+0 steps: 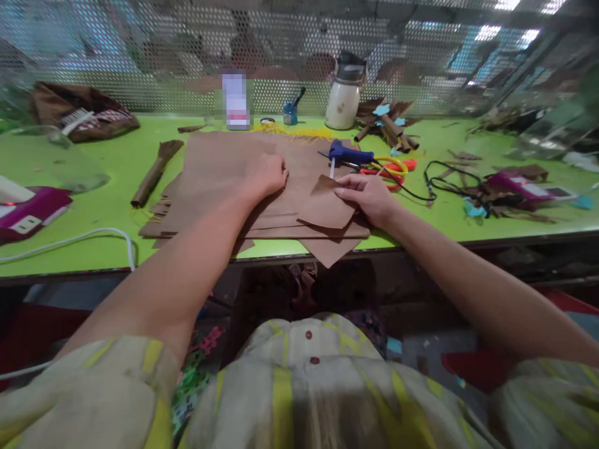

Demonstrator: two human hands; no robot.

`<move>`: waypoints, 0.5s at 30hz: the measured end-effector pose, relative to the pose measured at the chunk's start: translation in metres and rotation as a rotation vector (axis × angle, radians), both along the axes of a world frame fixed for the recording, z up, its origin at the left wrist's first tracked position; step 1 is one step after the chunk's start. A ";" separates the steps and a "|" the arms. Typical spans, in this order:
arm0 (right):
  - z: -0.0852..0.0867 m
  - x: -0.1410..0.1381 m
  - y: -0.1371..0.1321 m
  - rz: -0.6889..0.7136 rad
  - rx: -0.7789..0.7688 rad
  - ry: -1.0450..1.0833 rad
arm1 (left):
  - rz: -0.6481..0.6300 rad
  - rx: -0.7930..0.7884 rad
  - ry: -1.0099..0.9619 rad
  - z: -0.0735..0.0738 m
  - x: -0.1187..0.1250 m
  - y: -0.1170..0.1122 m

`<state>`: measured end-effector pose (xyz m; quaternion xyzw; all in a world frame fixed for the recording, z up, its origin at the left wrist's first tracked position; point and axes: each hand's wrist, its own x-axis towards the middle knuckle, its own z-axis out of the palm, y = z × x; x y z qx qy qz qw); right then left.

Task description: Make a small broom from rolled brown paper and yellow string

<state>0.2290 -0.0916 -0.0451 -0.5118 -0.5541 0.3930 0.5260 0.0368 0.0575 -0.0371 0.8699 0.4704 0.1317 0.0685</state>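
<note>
With our right hand (369, 196) we pinch a small piece of brown paper (327, 206) above the right part of the brown sheets (218, 168) on the green table (444, 221). Our left hand (269, 174) rests, curled, on those sheets; we cannot tell whether it grips anything. Just beyond our right hand we see a blue glue gun (350, 153).

**Head view: forward and down**

Single head-worn camera. Looks over shirt front (281, 399) and the near edge of the desk (103, 209); hands (271, 173) near, mid-frame; mesh screen (163, 62) past the far edge tops the view.
</note>
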 end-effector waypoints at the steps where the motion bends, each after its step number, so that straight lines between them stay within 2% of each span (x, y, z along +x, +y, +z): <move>1: -0.001 0.000 0.001 -0.004 0.011 -0.017 | 0.007 0.029 0.043 0.000 0.000 0.000; 6: -0.002 0.000 0.002 -0.015 0.031 -0.051 | 0.040 0.070 0.111 0.003 -0.002 -0.002; 15: -0.001 0.001 0.002 -0.009 0.061 -0.055 | 0.048 0.070 0.066 0.002 -0.001 0.000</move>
